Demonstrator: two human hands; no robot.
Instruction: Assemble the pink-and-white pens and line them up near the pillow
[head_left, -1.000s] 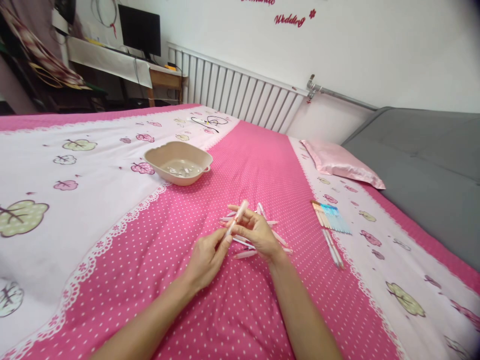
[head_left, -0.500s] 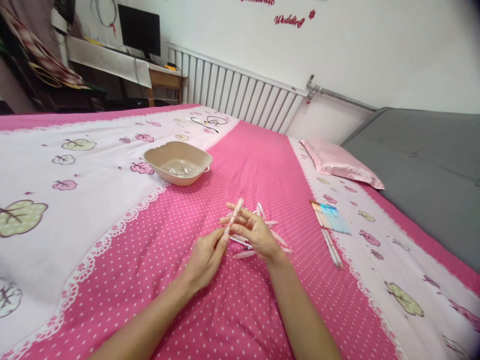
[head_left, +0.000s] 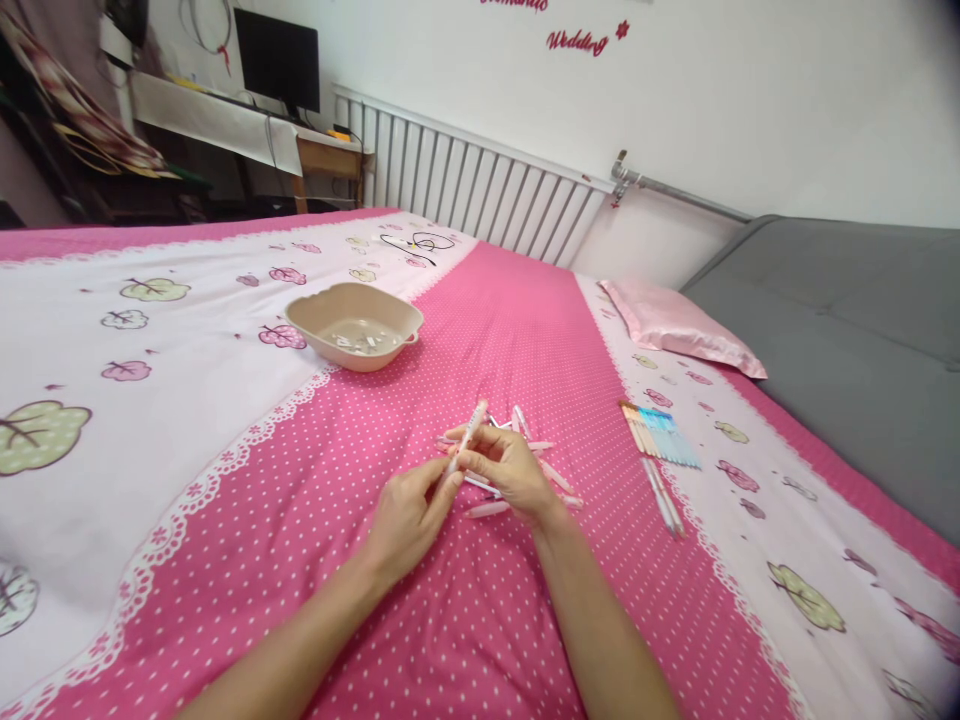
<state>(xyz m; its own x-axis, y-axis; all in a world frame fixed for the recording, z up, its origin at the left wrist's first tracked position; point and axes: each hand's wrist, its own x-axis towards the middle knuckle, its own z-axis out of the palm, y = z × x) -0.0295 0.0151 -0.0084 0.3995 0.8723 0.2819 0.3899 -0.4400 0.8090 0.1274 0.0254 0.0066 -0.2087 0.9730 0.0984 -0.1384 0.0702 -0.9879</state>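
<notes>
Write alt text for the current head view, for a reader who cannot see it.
A person's bare left hand and bare right hand hold one slim, pale pink pen above loose pink-and-white pens on a pink polka-dot bedspread. Farther off, to the left, sits a rounded beige basin; to the right lies a row of peach-and-blue pens.

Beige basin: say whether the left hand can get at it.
Probably not right now: the left hand holds a pen with the right hand, though nothing visible blocks its way to the basin.
</notes>
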